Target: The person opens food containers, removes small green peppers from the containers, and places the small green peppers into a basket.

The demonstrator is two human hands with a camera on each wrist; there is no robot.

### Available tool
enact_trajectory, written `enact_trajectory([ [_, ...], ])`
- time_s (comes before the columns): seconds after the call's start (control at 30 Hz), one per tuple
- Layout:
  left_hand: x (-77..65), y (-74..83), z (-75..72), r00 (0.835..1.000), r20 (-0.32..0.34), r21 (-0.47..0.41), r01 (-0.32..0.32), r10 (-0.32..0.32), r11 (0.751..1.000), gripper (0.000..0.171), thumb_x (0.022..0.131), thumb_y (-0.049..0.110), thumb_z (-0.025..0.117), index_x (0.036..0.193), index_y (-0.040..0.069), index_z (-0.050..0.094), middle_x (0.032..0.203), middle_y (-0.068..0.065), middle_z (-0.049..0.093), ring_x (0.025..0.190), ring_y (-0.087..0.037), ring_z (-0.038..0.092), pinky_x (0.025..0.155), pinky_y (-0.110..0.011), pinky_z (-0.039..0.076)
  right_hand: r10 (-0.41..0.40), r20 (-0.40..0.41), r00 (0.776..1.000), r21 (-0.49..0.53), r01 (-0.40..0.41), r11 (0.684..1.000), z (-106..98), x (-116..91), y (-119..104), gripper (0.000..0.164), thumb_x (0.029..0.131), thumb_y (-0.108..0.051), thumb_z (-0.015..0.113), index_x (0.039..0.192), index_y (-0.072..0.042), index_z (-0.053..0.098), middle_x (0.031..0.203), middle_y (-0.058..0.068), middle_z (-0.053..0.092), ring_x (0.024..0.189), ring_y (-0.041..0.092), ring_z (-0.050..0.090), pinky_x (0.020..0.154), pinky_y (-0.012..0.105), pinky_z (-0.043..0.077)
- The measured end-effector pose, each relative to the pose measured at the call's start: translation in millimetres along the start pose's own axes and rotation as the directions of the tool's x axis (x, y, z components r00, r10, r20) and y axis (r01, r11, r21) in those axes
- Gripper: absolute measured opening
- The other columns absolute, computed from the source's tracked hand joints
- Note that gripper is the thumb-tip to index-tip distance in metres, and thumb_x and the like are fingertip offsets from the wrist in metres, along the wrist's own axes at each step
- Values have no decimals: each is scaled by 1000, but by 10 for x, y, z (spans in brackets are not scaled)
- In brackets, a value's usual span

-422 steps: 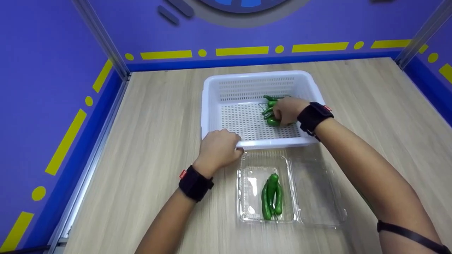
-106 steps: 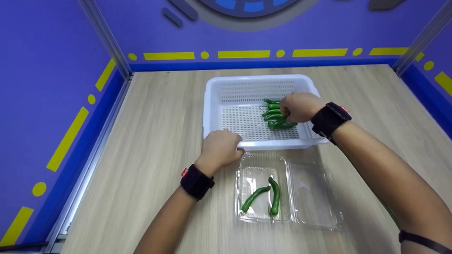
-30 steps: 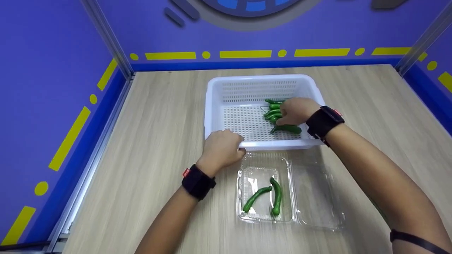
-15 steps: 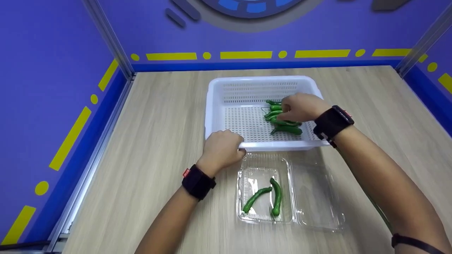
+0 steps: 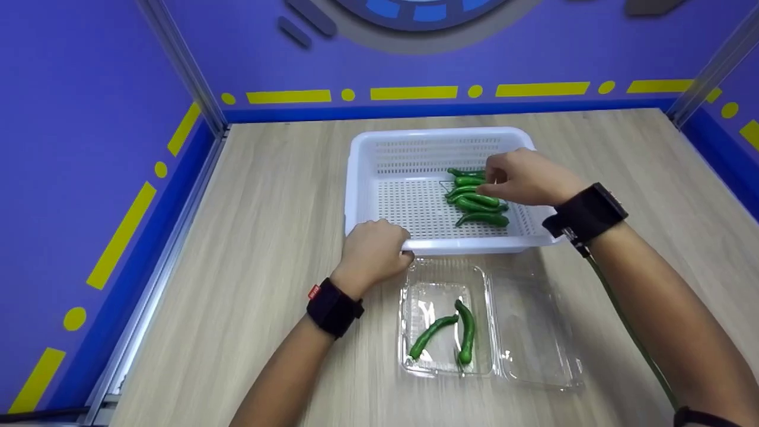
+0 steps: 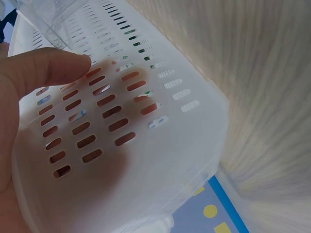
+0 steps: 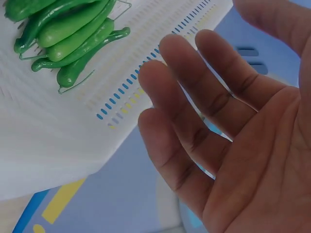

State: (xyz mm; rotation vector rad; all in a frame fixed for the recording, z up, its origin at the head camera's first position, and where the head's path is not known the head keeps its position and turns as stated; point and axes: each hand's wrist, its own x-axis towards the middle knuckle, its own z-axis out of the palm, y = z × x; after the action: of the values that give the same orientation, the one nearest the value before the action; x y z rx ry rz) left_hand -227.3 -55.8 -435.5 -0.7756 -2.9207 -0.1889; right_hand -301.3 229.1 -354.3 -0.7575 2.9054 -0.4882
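Note:
A white slotted plastic basket (image 5: pixel 356 178) stands on the table, and my left hand (image 5: pixel 375 252) grips its front rim near the left corner. In the left wrist view the thumb (image 6: pixel 53 68) lies along the basket's outer wall, with the fingers showing dark through the slots. Several green chili peppers (image 5: pixel 483 219) lie side by side in the basket's right half. Above them hovers my right hand (image 5: pixel 528 175), fingers loosely bent. The right wrist view shows its palm bare, apart from the peppers (image 7: pixel 73 29).
In front of the basket, a clear plastic clamshell box (image 5: pixel 404 320) holds two curved green peppers (image 5: pixel 466 332). Its lid (image 5: pixel 533 332) lies folded out to the right. Blue panels (image 5: pixel 284 59) wall the table at the back and sides.
The clamshell held a cluster of peppers earlier and now holds two. My right hand, lately down among the basket's peppers, has risen off them rightward, leaving them in a row. The left hand stays put.

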Motion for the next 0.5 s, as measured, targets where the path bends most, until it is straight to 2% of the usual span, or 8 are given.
enact_trajectory([
  [0.17, 11, 1, -3, 1000, 1, 2, 1, -1, 1000, 29, 85, 31, 68, 62, 20, 54, 55, 8, 39, 52, -14, 45, 48, -35, 45, -58, -59, 997, 10, 59, 998, -18, -76, -1, 18, 92, -26, 74, 88, -10, 66, 80, 3, 68, 69, 16, 57, 65, 31, 46],
  [0.37, 20, -7, 9, 1000, 12, 1, 5, -5, 1000, 29, 86, 32, 68, 63, 21, 56, 55, 8, 40, 52, -14, 45, 47, -34, 44, -74, -120, 990, 48, 81, 996, 12, -181, -68, 17, 92, -26, 74, 86, -12, 65, 77, 1, 67, 67, 14, 58, 62, 29, 48],
  [0.5, 19, -3, 21, 1000, 12, 1, 5, -5, 1000, 33, 86, 33, 68, 60, 21, 51, 54, 9, 38, 52, -13, 45, 47, -33, 42, -136, -148, 980, 60, 146, 987, 57, -280, -150, 16, 92, -25, 73, 85, -15, 63, 73, -3, 63, 64, 11, 56, 60, 27, 47],
])
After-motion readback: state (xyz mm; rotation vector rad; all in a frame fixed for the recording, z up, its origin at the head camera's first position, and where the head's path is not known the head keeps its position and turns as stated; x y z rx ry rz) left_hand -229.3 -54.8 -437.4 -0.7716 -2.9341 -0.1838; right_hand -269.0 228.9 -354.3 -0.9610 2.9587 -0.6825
